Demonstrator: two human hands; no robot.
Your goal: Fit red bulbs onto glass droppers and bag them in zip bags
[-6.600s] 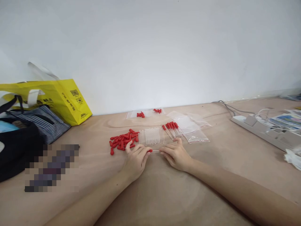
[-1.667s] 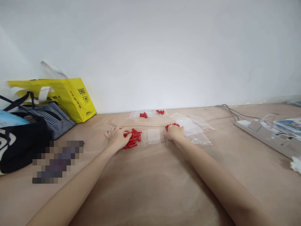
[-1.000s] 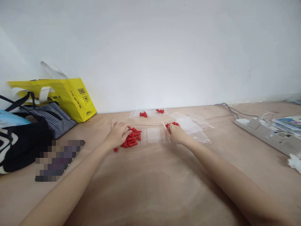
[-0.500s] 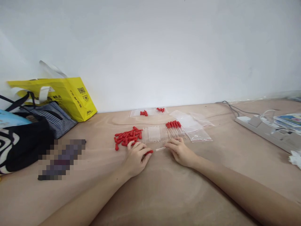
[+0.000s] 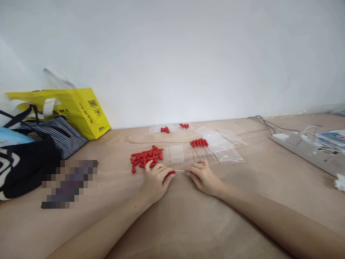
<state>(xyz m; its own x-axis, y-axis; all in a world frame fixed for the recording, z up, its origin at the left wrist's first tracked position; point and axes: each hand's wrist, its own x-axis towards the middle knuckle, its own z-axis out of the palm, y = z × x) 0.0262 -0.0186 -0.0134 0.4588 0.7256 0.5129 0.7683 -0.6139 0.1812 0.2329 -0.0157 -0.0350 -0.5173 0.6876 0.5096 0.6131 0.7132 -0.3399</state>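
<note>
A red rubber dropper bulb (image 5: 170, 173) is pinched between the thumb and fingers of my left hand (image 5: 157, 182). My right hand (image 5: 204, 178) grips a thin clear dropper tube (image 5: 180, 171), which points left and meets the mouth of the bulb; how deep it sits I cannot tell. Just beyond my left hand lies a pile of loose red bulbs (image 5: 145, 157). To its right, a row of clear tubes (image 5: 176, 154) lies side by side. Several assembled droppers with red bulbs (image 5: 199, 142) continue that row, above my right hand.
Clear zip bags (image 5: 229, 154) lie right of the droppers. Against the wall, more bags hold red bulbs (image 5: 165, 130). A yellow bag (image 5: 90, 115), a striped pouch (image 5: 72, 138) and a blurred dark object (image 5: 71, 184) are at left. A power strip (image 5: 304, 151) with cables stands at right.
My right hand has moved slightly left and brought the tube's end up to the bulb; a gap showed between them before. My left hand keeps its pinch on the bulb.
</note>
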